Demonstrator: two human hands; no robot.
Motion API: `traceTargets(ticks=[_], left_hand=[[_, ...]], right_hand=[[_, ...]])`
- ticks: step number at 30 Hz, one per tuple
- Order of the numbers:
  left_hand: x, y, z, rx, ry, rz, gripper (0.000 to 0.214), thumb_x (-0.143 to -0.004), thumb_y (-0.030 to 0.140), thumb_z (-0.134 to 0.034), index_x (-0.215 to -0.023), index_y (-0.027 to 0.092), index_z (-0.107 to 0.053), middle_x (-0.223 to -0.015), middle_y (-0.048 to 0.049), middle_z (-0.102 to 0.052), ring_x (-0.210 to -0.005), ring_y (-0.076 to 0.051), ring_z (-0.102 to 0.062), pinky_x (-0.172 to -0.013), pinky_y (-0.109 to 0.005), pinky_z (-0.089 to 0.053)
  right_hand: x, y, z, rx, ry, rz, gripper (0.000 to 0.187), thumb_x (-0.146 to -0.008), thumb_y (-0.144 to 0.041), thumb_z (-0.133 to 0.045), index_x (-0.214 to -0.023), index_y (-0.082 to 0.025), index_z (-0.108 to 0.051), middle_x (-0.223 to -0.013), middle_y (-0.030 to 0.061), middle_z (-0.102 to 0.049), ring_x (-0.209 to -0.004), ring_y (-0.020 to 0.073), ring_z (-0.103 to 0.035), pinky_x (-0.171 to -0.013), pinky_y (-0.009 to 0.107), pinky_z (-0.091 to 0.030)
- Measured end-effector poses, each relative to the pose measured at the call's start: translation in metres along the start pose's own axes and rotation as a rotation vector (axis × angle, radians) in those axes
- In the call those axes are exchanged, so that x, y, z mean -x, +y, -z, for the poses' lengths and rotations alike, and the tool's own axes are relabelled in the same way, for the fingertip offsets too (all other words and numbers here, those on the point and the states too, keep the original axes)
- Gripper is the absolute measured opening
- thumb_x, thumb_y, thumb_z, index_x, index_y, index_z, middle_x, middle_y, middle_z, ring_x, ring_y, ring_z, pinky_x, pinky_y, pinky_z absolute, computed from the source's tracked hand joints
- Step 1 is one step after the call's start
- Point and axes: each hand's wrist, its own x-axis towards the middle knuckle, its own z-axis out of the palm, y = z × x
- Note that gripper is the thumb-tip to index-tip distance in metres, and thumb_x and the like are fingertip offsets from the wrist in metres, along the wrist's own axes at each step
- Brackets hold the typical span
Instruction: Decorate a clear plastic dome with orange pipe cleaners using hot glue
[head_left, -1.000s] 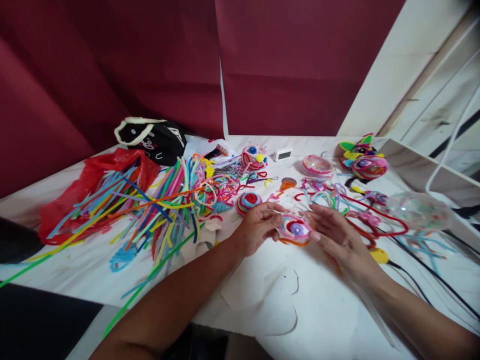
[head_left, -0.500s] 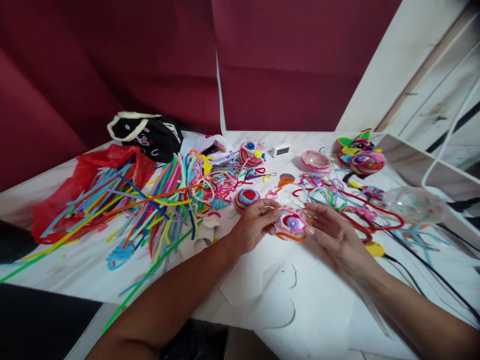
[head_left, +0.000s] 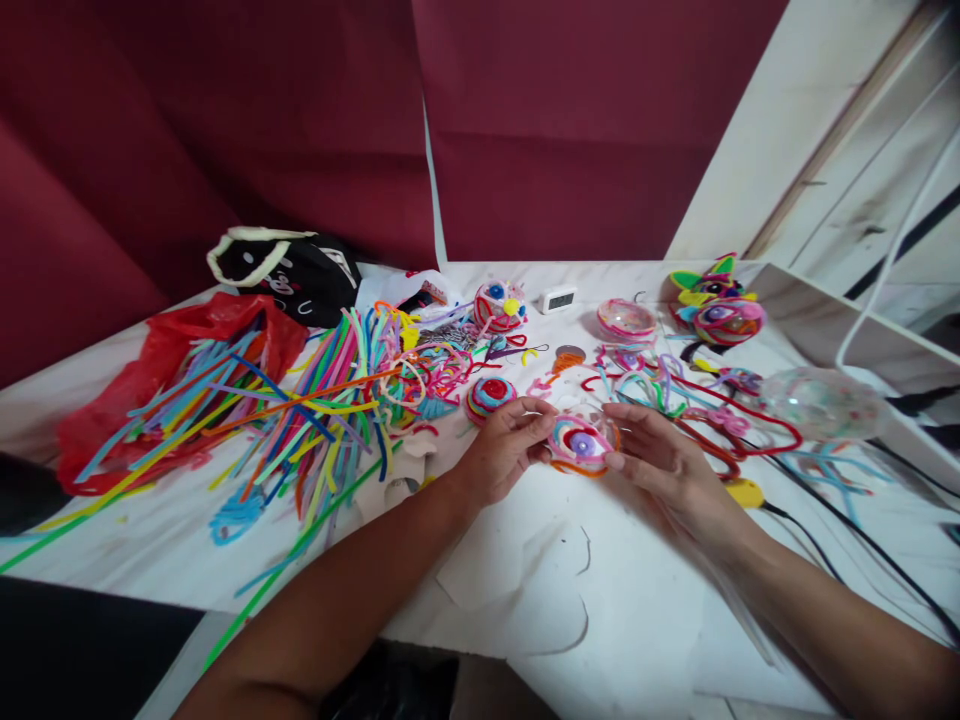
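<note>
A clear half-ball wrapped in coiled pipe cleaners [head_left: 582, 443], pink and orange with a purple centre, sits between both my hands just above the white table [head_left: 637, 620]. My left hand [head_left: 510, 450] curls its fingers round the ball's left side. On the ball's right side, my right hand [head_left: 660, 455] grips it with bent fingers. Another coiled ball, red and blue [head_left: 489, 394], lies just beyond my left hand.
A big heap of coloured pipe cleaners [head_left: 300, 410] spills from a red bag [head_left: 172, 350] at the left, with a black bag [head_left: 289, 270] behind. More decorated balls [head_left: 501, 303], a pink-rimmed half-ball [head_left: 626, 320], a clear ball [head_left: 821, 402], a small white clock [head_left: 559, 299], a yellow glue gun [head_left: 742, 492] and cords lie around.
Both hands have closed in a little on the coiled half-ball and lifted it slightly toward the back. The view has shifted a bit to the right.
</note>
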Motion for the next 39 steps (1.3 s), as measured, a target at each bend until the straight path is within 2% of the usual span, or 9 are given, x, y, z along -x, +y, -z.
traceTargets(ticks=[9, 14, 22, 27, 39], left_hand=[[-0.0011, -0.0003, 0.0010, 0.019, 0.040, 0.011, 0.031, -0.062, 0.027, -0.080, -0.082, 0.015, -0.060, -0.063, 0.0032, -0.056, -0.055, -0.006, -0.051, -0.050, -0.016, -0.039], [0.0009, 0.0017, -0.0001, 0.010, -0.004, -0.022, 0.027, -0.065, 0.025, -0.078, -0.085, 0.017, -0.061, -0.064, 0.0039, -0.055, -0.055, -0.005, -0.049, -0.049, -0.016, -0.038], [0.0027, 0.0030, -0.0027, -0.123, -0.038, -0.108, 0.025, -0.069, 0.029, -0.074, -0.088, 0.014, -0.071, -0.068, -0.0007, -0.059, -0.058, -0.007, -0.050, -0.053, -0.019, -0.039], [0.0020, 0.0023, 0.0000, -0.198, -0.046, -0.129, 0.028, -0.070, 0.032, -0.072, -0.094, 0.017, -0.073, -0.068, -0.0008, -0.061, -0.055, -0.007, -0.051, -0.055, -0.022, -0.039], [0.0019, 0.0055, 0.0046, -0.409, -0.100, -0.217, 0.033, -0.072, 0.029, -0.072, -0.104, 0.021, -0.071, -0.094, -0.0042, -0.061, -0.068, -0.009, -0.053, -0.063, -0.022, -0.044]], right_hand=[[-0.0020, 0.0022, 0.0005, 0.053, 0.031, -0.032, 0.051, -0.070, -0.040, -0.073, -0.115, -0.027, -0.055, -0.116, 0.0072, -0.063, -0.107, 0.0254, -0.058, -0.089, 0.039, -0.048], [-0.0020, 0.0034, 0.0022, 0.083, 0.026, -0.061, 0.049, -0.072, -0.041, -0.071, -0.117, -0.028, -0.056, -0.114, 0.0057, -0.063, -0.102, 0.0247, -0.059, -0.082, 0.038, -0.050], [-0.0039, 0.0036, 0.0040, 0.126, 0.065, -0.066, 0.053, -0.072, -0.043, -0.070, -0.121, -0.028, -0.056, -0.118, 0.0060, -0.062, -0.106, 0.0271, -0.058, -0.085, 0.042, -0.050], [-0.0054, 0.0055, 0.0056, 0.105, 0.061, -0.086, 0.053, -0.073, -0.043, -0.069, -0.122, -0.028, -0.056, -0.114, 0.0056, -0.063, -0.103, 0.0267, -0.059, -0.085, 0.042, -0.051], [-0.0050, 0.0018, 0.0059, 0.018, 0.077, -0.120, 0.049, -0.072, -0.041, -0.070, -0.118, -0.028, -0.059, -0.114, 0.0048, -0.063, -0.105, 0.0266, -0.059, -0.087, 0.043, -0.050]])
